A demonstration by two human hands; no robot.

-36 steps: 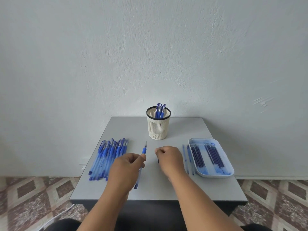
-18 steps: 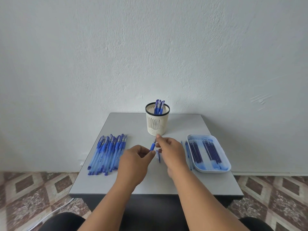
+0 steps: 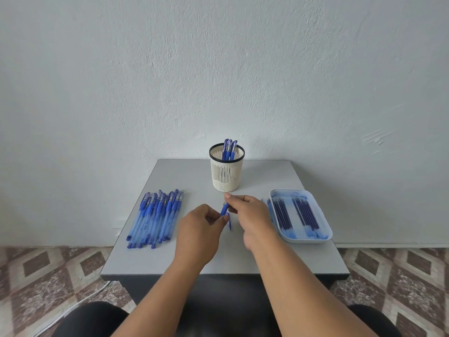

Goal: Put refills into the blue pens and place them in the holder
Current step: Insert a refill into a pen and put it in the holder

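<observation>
Now both hands have met over the table (image 3: 279,251): the left hand (image 3: 198,233) and right hand (image 3: 247,215) each pinch one pen (image 3: 224,210), probably capping it for the holder (image 3: 227,170).

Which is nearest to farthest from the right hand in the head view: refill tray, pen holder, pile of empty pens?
From the right hand:
1. Refill tray, just to its right on the table.
2. Pen holder, behind it, towards the wall.
3. Pile of empty pens, on the table's left side, past the left hand.
</observation>
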